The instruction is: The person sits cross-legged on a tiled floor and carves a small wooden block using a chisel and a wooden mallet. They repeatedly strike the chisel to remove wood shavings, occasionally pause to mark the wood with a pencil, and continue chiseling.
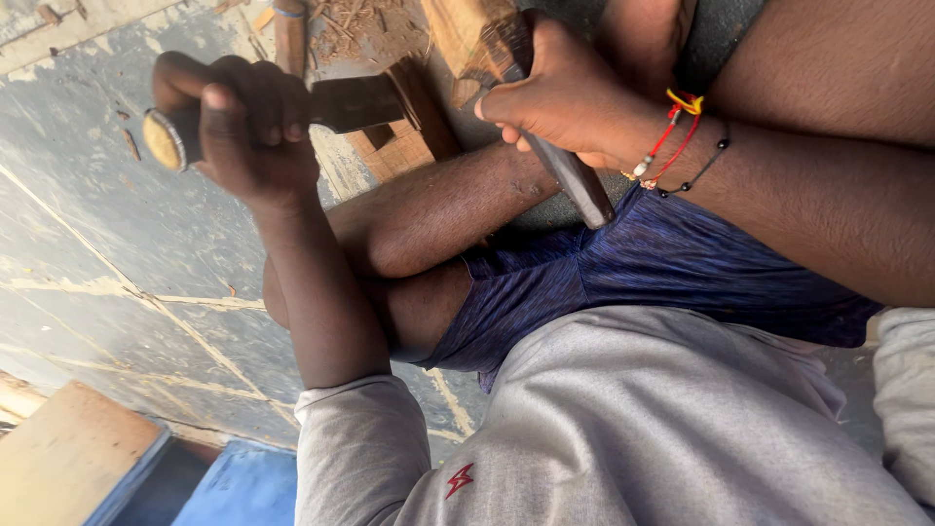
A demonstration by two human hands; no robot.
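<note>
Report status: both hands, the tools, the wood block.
Left hand gripping mallet. Right hand gripping chisel against wood block. Bent leg close beneath; chips litter floor.

We were in a rough woodworking shop: wood shavings (pixel 346 21) littered the cracked concrete floor (pixel 107 224), a notched wooden block (pixel 404 136) lay there, and a plank (pixel 63 453) sat nearby.

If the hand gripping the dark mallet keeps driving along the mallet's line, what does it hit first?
Likely the wooden block: the mallet in the left hand has its head right against it. The right hand holds a chisel just beyond. Depth is unclear.
</note>
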